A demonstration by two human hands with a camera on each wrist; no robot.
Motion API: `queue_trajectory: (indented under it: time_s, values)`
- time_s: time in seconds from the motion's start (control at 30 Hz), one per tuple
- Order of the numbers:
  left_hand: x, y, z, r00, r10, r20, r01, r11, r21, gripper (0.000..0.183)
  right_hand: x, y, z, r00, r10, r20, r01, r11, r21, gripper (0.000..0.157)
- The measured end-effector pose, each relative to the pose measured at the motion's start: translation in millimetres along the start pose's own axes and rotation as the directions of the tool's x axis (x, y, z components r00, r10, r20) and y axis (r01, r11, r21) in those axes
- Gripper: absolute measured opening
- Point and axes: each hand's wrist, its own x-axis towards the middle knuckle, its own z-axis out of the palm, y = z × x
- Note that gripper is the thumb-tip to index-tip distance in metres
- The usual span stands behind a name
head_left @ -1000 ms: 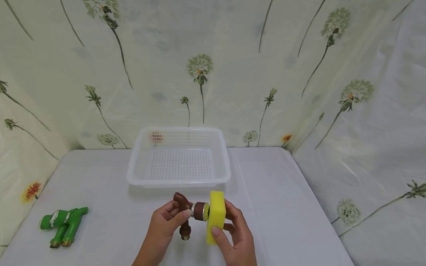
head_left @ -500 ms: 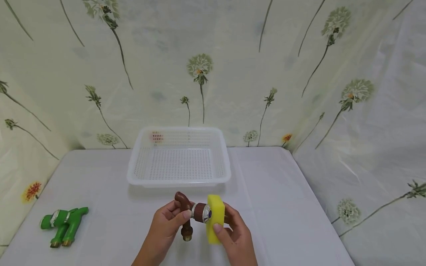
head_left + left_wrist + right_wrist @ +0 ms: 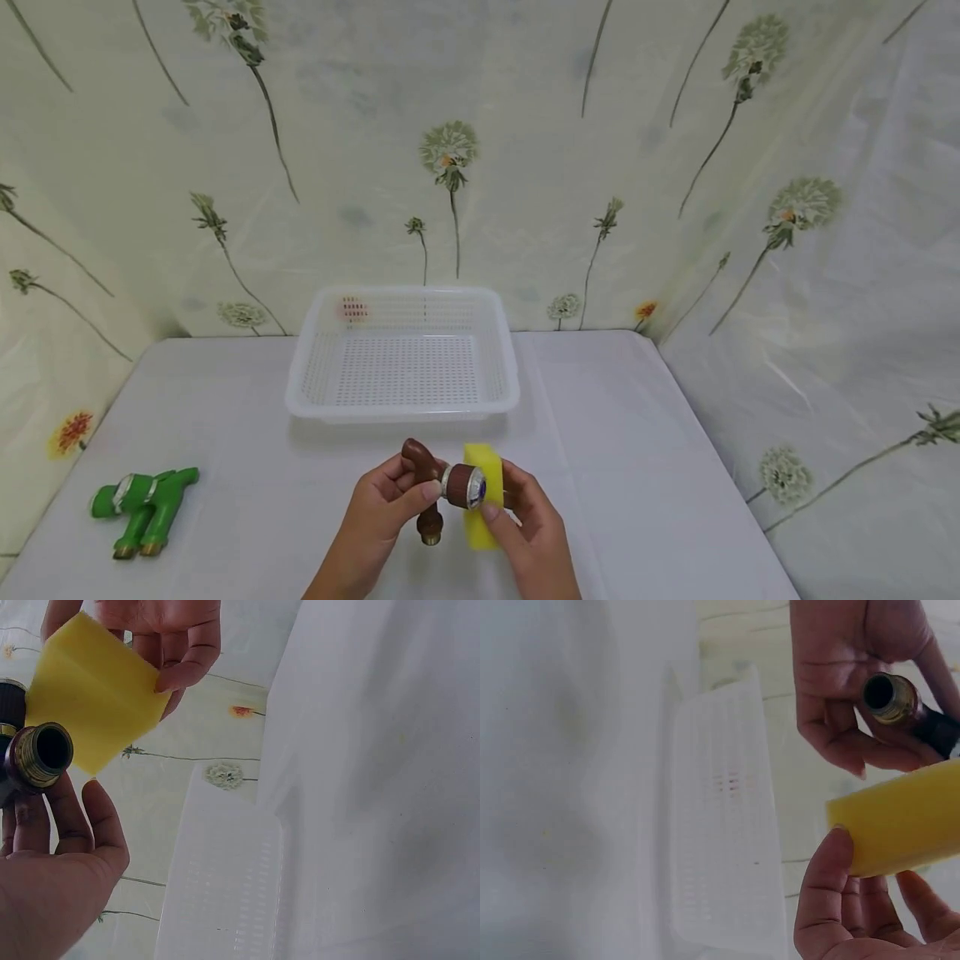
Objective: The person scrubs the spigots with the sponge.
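A brown tap (image 3: 461,485) with a ribbed knob and a silver cap with a blue centre is held at its middle by my left hand (image 3: 378,512), thumb in front. In the left wrist view the tap's brass threaded end (image 3: 37,757) shows hollow. My right hand (image 3: 534,523) grips a yellow sponge (image 3: 483,533) between thumb and fingers. From the head, the knob overlaps the sponge's left face; whether they touch I cannot tell. The right wrist view has the sponge (image 3: 907,821) below the tap's threaded mouth (image 3: 892,697).
A white perforated plastic basket (image 3: 401,410) stands beyond my hands at the table's back. On the left lies a green tap (image 3: 150,504) with two brass-ended outlets. A white cloth covers the table (image 3: 622,467), and a dandelion-print curtain (image 3: 525,208) hangs behind it.
The tap has shifted slightly right and its knob now faces more towards me, baring the silver cap that the sponge covered. The sponge now sits further behind the knob.
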Motion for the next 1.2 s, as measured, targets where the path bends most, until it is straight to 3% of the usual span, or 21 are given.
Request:
queue_trajectory:
  time_s: [0.23, 0.3, 0.4, 0.53, 0.6, 0.63, 0.73, 0.8, 0.87, 1.03, 1.2]
  values:
    - [2.0, -3.5, -3.7, 1.000, -0.021, -0.010, 0.022, 0.999, 0.026, 0.036, 0.7, -6.7, -9.7, 0.994, 0.104, 0.033, -0.107, 0.991, 0.085, 0.050]
    - [2.7, -4.8, -4.9, 0.999, -0.035, -0.026, 0.036, 0.999, 0.038, 0.037, 0.1, -9.2, -11.3, 0.995, 0.102, 0.023, -0.104, 0.987, 0.123, 0.049]
    - [3.8, -6.5, -6.1, 0.998, -0.049, -0.047, 0.051, 0.998, 0.039, 0.039, -2.6, -12.6, -10.4, 0.998, 0.045, -0.042, -0.039, 0.991, 0.129, 0.043]
    - [5.0, -7.3, -5.0, 0.997, -0.046, -0.056, 0.047, 0.999, 0.015, 0.038, -11.4, -17.7, -2.1, 0.980, -0.139, -0.141, 0.150, 0.986, 0.067, 0.042]
    - [5.1, -7.2, -3.7, 0.997, -0.040, -0.065, 0.041, 0.999, 0.013, 0.039, -17.7, -20.9, 3.5, 0.946, -0.281, -0.163, 0.285, 0.959, 0.003, 0.048]
    - [5.3, -7.3, -3.1, 0.997, -0.038, -0.072, 0.039, 0.999, 0.012, 0.039, -20.5, -22.1, 6.1, 0.915, -0.372, -0.154, 0.371, 0.928, -0.039, 0.051]
    - [5.8, -7.4, -1.8, 0.995, -0.032, -0.099, 0.035, 0.999, 0.022, 0.040, -26.8, -23.8, 14.0, 0.792, -0.605, -0.086, 0.585, 0.791, -0.179, 0.062]
    - [6.4, -7.5, -1.6, 0.992, -0.022, -0.121, 0.027, 0.999, 0.043, 0.040, -28.1, -23.0, 19.0, 0.712, -0.701, -0.021, 0.672, 0.691, -0.268, 0.067]
    - [6.8, -7.7, -1.3, 0.990, -0.009, -0.139, 0.018, 0.998, 0.065, 0.041, -27.8, -20.0, 23.3, 0.661, -0.750, 0.017, 0.710, 0.618, -0.338, 0.069]
    - [5.6, -9.1, -1.6, 0.989, 0.018, -0.148, -0.008, 0.997, 0.074, 0.041, -23.7, -10.4, 29.2, 0.606, -0.795, 0.031, 0.716, 0.527, -0.457, 0.066]
    - [4.4, -9.7, -2.0, 0.989, 0.021, -0.149, -0.009, 0.996, 0.085, 0.039, -20.6, -3.8, 26.3, 0.610, -0.792, 0.025, 0.682, 0.508, -0.526, 0.065]
